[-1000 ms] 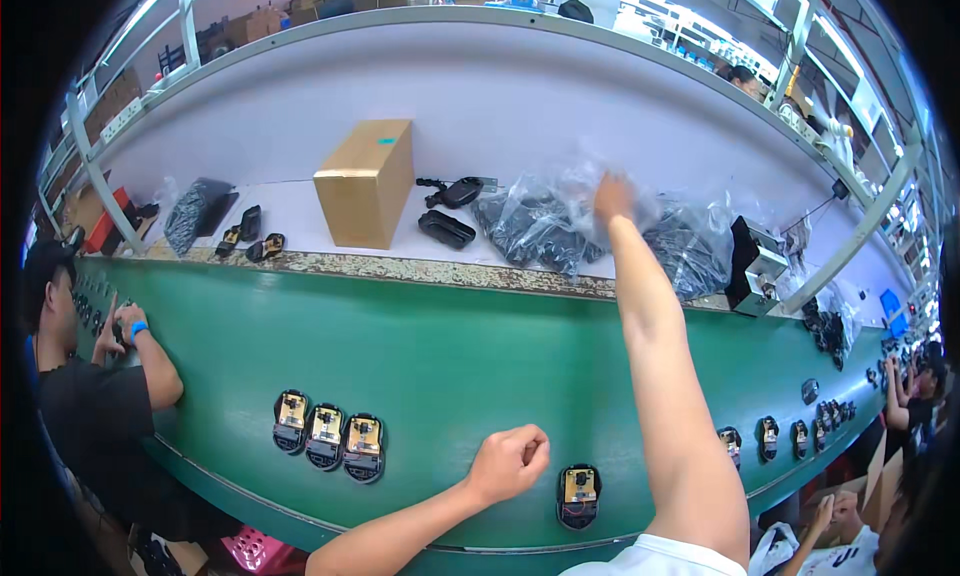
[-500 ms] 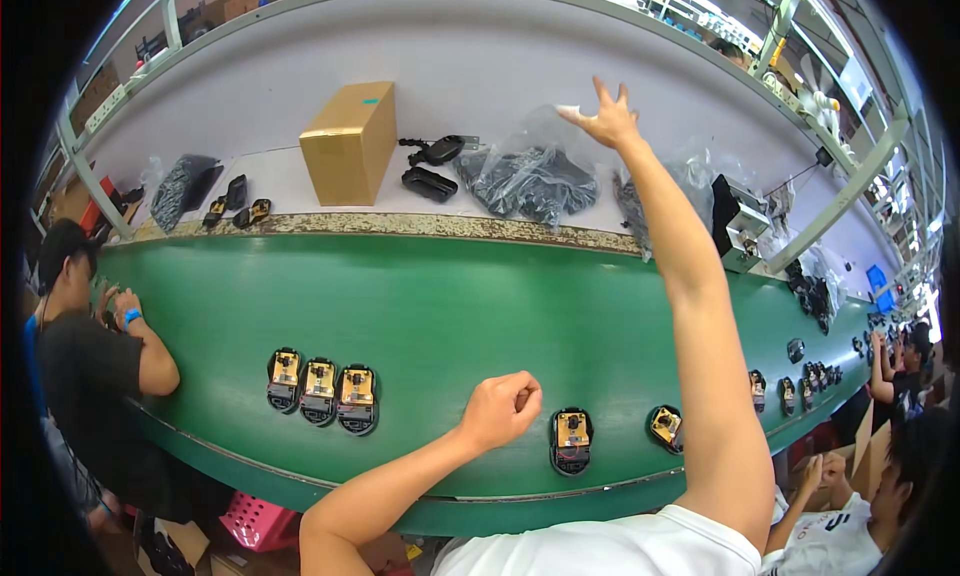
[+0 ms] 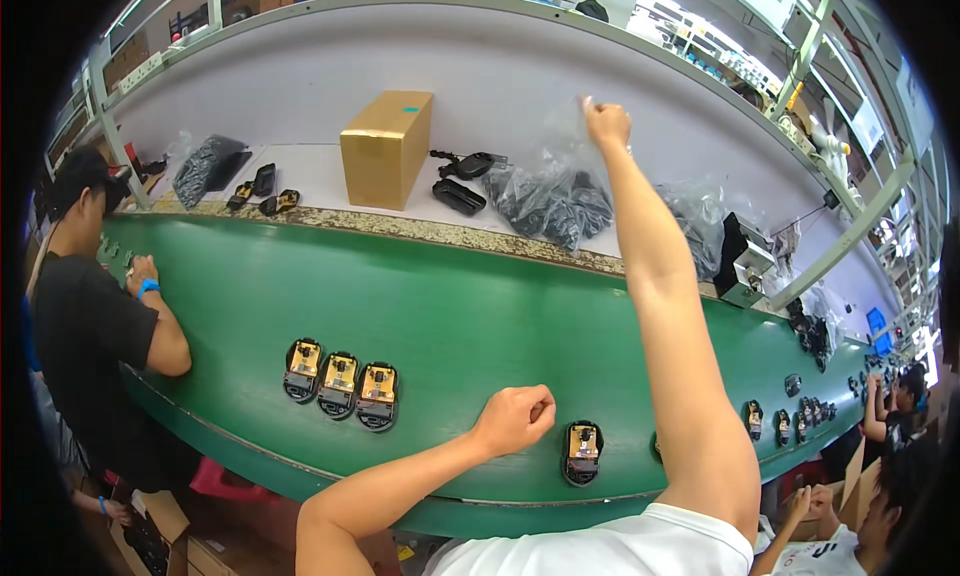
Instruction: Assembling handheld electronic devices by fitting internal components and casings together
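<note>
My right arm stretches across the bench to the back ledge. The right hand [image 3: 608,126] is closed at the top of a clear plastic bag [image 3: 550,201] of black parts, with thin film rising to the fingers. My left hand [image 3: 512,419] is curled into a loose fist above the green surface, and whatever may be inside it is hidden. Just right of it lies a black mouse-shaped base [image 3: 582,453] with a tan circuit board. Three similar bases [image 3: 340,385] lie in a row to the left. My right arm mostly covers another.
The green work surface [image 3: 450,306] runs left to right. On the ledge stand a cardboard box [image 3: 385,156], black plastic shells [image 3: 460,197] and another plastic bag [image 3: 692,221]. A person in black [image 3: 95,296] works at left; others sit at right near more bases [image 3: 805,416].
My right hand has gone from spread fingers to a closed grip at the bag, whose film is drawn up. My left hand stays curled. The whole view has shifted slightly.
</note>
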Tool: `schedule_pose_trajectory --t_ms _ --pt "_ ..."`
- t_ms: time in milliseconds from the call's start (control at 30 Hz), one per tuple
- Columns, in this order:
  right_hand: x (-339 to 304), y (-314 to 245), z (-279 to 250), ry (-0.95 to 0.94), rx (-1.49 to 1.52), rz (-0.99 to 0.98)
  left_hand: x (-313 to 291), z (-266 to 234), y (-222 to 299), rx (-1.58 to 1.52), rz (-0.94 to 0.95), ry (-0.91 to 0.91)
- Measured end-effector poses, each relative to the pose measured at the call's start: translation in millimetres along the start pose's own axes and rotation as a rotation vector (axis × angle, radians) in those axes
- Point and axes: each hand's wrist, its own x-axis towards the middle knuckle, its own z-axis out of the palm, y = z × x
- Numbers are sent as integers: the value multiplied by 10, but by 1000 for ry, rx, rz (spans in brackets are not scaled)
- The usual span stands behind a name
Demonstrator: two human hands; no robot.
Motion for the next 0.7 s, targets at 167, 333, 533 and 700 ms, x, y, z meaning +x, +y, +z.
schedule_pose_trajectory --t_ms 167,333,533,700 --pt "620 -58 -485 339 -113 -232 21 50 -12 -17 26 -22" --pt "795 -579 -859 428 88 -195 -21 15 -51 -40 26 -17" --pt "586 -475 -758 231 -110 -331 5 -12 -17 -46 21 -35" --pt "328 -300 -799 -281 -385 -199 0 -2 -44 -37 37 -49"
